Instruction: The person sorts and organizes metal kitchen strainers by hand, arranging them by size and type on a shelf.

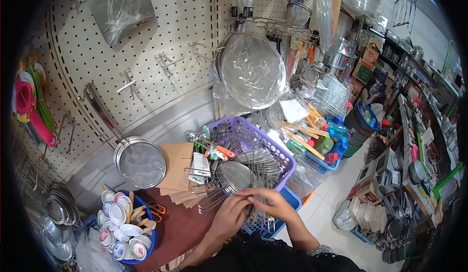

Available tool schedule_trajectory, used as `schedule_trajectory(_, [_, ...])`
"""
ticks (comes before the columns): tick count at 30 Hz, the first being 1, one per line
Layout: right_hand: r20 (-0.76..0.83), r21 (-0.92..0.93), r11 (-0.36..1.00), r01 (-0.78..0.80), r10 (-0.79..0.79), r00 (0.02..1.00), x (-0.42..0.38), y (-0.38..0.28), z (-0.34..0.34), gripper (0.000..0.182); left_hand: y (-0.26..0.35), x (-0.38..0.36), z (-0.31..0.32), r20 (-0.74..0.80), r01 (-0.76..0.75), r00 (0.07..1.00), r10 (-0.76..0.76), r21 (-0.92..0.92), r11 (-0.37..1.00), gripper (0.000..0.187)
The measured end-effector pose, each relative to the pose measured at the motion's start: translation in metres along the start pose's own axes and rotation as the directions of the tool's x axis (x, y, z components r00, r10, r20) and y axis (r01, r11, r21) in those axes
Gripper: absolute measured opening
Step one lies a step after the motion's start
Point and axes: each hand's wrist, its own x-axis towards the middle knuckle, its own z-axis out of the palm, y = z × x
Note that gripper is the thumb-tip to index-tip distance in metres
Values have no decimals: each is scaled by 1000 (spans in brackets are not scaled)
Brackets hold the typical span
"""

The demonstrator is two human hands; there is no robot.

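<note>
My left hand (228, 219) and my right hand (273, 204) meet at the near edge of the purple basket (282, 156), fingertips pressed together in a pinch. Whatever lies between the fingers is hidden or too small to make out. Just beyond them is a round flat metal mesh skimmer (235, 175), among several metal utensils with long wire handles (258, 162) lying in and over the basket. Left of these, a white card (200, 167) and utensils with orange and green handles (219, 152) rest near the basket's edge.
Flat brown cardboard (176, 157) lies on the dark red tabletop (180, 228) beside orange-handled scissors (157, 211). A blue basin (152, 240) holds small white dishes and wooden handles. Round strainers (142, 164) hang on the pegboard (180, 18). A blue basket (287, 206) stands under the purple one.
</note>
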Motion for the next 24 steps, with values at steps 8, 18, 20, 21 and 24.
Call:
schedule_trajectory(8, [61,-522,847,100,-80,995,-24,83,-42,22,-41,-3,56,292,41,954,-72,110,993,38])
schedule_trajectory(18, [19,-489,856,166,-180,983,-18,99,-46,22,-44,-4,57,126,-87,991,55,266,960,41])
schedule_trajectory(20, [-10,-527,833,166,-202,979,-12,105,-46,23,-39,-1,54,89,-61,995,38,275,960,42])
schedule_trajectory(21, [-25,-546,821,165,-213,977,-8,109,-46,24,-36,1,53,71,-48,997,29,279,959,42])
schedule_trajectory(24, [-52,-611,768,192,-281,958,13,119,-47,32,-36,11,53,13,-42,999,40,274,961,40])
